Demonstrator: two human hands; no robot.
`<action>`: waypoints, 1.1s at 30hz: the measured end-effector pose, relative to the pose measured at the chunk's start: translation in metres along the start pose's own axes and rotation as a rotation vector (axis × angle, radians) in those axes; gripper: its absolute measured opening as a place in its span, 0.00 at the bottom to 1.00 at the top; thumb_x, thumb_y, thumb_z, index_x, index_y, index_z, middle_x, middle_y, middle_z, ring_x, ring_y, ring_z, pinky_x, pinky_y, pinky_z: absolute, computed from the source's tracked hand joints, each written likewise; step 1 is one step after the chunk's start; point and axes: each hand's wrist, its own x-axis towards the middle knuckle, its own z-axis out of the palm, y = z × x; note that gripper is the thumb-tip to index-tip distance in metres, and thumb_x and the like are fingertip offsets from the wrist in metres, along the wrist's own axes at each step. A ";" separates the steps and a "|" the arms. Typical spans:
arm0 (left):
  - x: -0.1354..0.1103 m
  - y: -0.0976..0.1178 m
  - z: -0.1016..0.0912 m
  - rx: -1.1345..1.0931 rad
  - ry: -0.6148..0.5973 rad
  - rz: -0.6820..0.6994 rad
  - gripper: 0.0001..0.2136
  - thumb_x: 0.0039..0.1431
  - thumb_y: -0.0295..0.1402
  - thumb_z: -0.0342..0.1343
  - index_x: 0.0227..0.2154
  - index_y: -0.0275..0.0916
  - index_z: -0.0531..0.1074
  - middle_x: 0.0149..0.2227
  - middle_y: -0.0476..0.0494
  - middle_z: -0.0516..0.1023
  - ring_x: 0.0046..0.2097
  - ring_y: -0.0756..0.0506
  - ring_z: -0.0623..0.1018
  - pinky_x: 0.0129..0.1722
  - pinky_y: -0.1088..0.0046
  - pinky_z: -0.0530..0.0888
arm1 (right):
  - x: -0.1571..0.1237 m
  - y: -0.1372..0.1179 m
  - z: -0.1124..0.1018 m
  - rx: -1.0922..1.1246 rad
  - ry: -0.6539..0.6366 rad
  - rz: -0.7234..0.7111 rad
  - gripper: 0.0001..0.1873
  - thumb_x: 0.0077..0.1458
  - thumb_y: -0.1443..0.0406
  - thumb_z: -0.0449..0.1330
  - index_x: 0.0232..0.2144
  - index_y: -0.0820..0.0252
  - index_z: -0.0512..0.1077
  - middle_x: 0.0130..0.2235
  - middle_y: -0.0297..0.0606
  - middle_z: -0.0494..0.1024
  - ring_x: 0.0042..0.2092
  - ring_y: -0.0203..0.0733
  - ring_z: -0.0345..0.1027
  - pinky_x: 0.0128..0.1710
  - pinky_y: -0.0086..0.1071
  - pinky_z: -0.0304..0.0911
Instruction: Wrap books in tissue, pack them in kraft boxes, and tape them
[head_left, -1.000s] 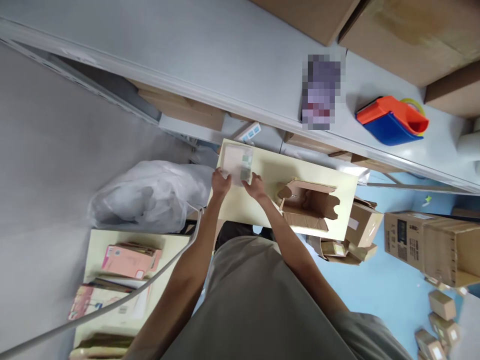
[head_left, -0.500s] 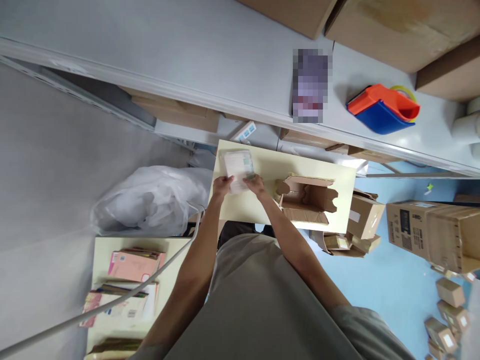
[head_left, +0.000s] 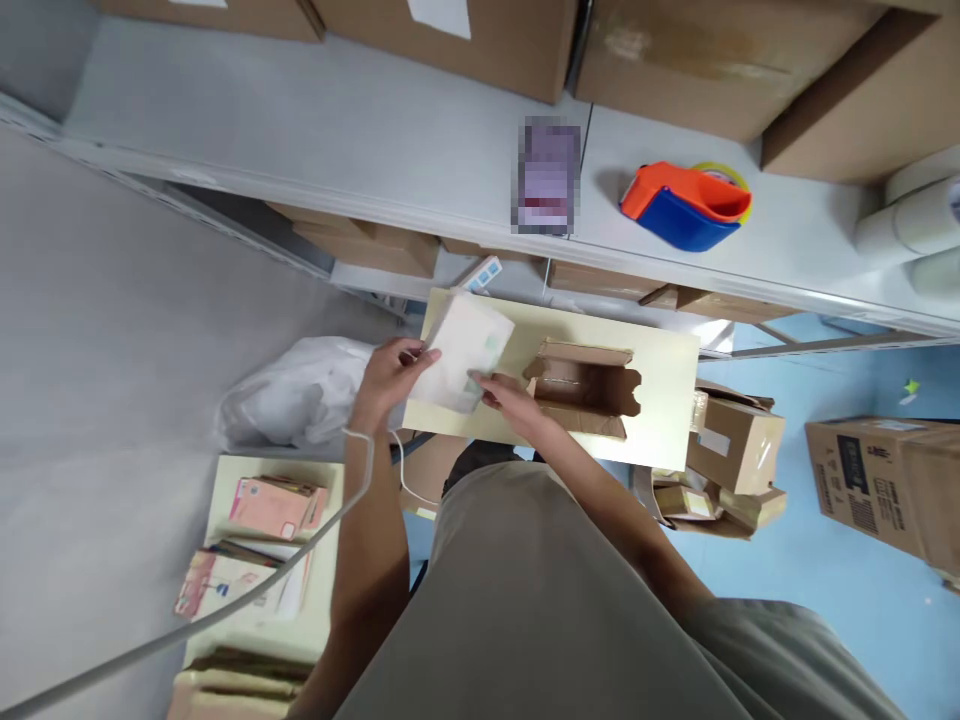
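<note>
Between two grips: one flat white packet (head_left: 461,350), rectangular, smooth wrap, faint green print, tilted over the pale yellow surface (head_left: 667,410). Left grip (head_left: 386,375) is closed on its left edge, thumb on top. Right grip (head_left: 510,398) is closed on its near corner. Right of the grips: one open brown cardboard box (head_left: 581,385), corrugated, flaps up. Left: one crumpled white plastic bag (head_left: 289,400).

No print is readable, even on the packet (head_left: 459,352).
</note>
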 end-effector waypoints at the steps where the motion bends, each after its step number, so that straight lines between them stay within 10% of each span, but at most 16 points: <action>1: -0.011 0.013 -0.001 -0.049 -0.024 0.007 0.26 0.51 0.57 0.71 0.41 0.39 0.83 0.29 0.49 0.79 0.32 0.46 0.75 0.33 0.72 0.71 | -0.018 -0.013 -0.010 0.012 0.017 -0.038 0.28 0.49 0.42 0.76 0.41 0.54 0.79 0.44 0.39 0.86 0.50 0.48 0.78 0.57 0.44 0.71; 9: -0.079 0.083 0.102 -0.439 -0.287 0.129 0.28 0.45 0.57 0.77 0.39 0.38 0.80 0.36 0.47 0.80 0.37 0.47 0.76 0.39 0.72 0.75 | -0.115 -0.071 -0.129 0.041 -0.105 -0.149 0.30 0.45 0.52 0.83 0.48 0.56 0.83 0.49 0.39 0.88 0.52 0.54 0.81 0.59 0.49 0.75; 13: -0.092 0.092 0.141 -0.412 -0.375 0.174 0.36 0.50 0.54 0.76 0.57 0.39 0.77 0.41 0.44 0.81 0.43 0.44 0.81 0.47 0.67 0.80 | -0.137 -0.061 -0.177 0.074 -0.074 -0.142 0.32 0.42 0.54 0.83 0.49 0.56 0.83 0.48 0.38 0.89 0.53 0.55 0.82 0.61 0.51 0.75; 20: -0.101 0.119 0.154 -0.274 -0.560 0.280 0.55 0.45 0.57 0.77 0.76 0.48 0.63 0.73 0.32 0.70 0.71 0.30 0.74 0.65 0.56 0.78 | -0.164 -0.043 -0.215 0.158 -0.126 -0.142 0.44 0.38 0.57 0.84 0.59 0.54 0.80 0.54 0.44 0.88 0.62 0.62 0.79 0.68 0.57 0.70; 24: -0.110 0.139 0.160 -0.324 -0.754 0.214 0.51 0.45 0.58 0.78 0.70 0.41 0.71 0.65 0.31 0.80 0.65 0.30 0.80 0.62 0.56 0.80 | -0.166 -0.038 -0.221 0.190 -0.152 -0.128 0.45 0.37 0.57 0.84 0.59 0.56 0.80 0.53 0.45 0.88 0.62 0.63 0.78 0.69 0.58 0.68; 33: -0.130 0.152 0.160 -0.335 -0.671 0.198 0.34 0.47 0.59 0.77 0.49 0.37 0.85 0.49 0.35 0.88 0.54 0.31 0.85 0.55 0.55 0.83 | -0.169 -0.041 -0.232 0.171 -0.173 -0.180 0.45 0.37 0.57 0.84 0.59 0.56 0.80 0.53 0.45 0.88 0.64 0.62 0.77 0.70 0.57 0.67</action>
